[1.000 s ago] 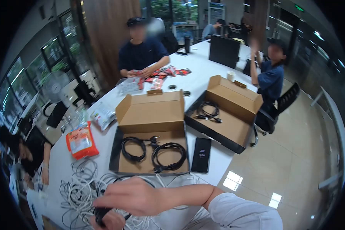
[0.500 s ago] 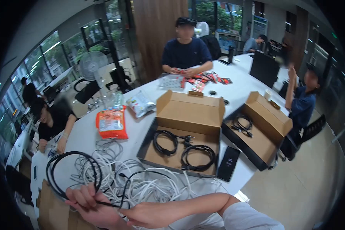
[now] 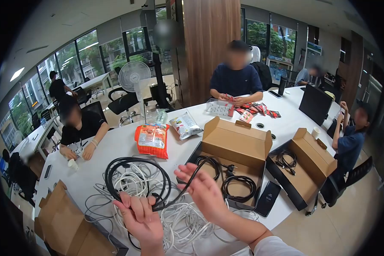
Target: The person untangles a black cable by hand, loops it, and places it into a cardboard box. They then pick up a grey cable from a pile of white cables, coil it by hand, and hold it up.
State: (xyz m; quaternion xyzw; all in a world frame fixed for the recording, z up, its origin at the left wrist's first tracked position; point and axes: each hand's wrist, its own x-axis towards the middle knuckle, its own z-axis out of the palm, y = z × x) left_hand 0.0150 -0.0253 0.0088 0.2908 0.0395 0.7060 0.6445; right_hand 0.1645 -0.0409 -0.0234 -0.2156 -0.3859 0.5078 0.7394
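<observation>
A coiled black cable (image 3: 111, 181) is held up by my left hand (image 3: 143, 217), whose fingers wrap round the lower part of the loops. My right hand (image 3: 207, 198) is raised to the right of it, fingers spread, with a length of the black cable running across its palm side near the thumb. Below both hands lies a tangled heap of white and grey cables (image 3: 179, 228). Beyond my right hand stands an open cardboard box (image 3: 237, 141) with two coiled black cables (image 3: 239, 187) inside. The far end of the held cable is hard to make out.
A second open box (image 3: 305, 170) with a cable stands right, near a black phone (image 3: 269, 198). Orange (image 3: 152, 141) and silver (image 3: 185, 125) bags lie behind the heap. A brown box (image 3: 68, 217) is at left. Several people sit round the table.
The view has turned left and up. My hands have uncrossed and risen with the black coil, and my right hand has opened and moved to the right of my left hand.
</observation>
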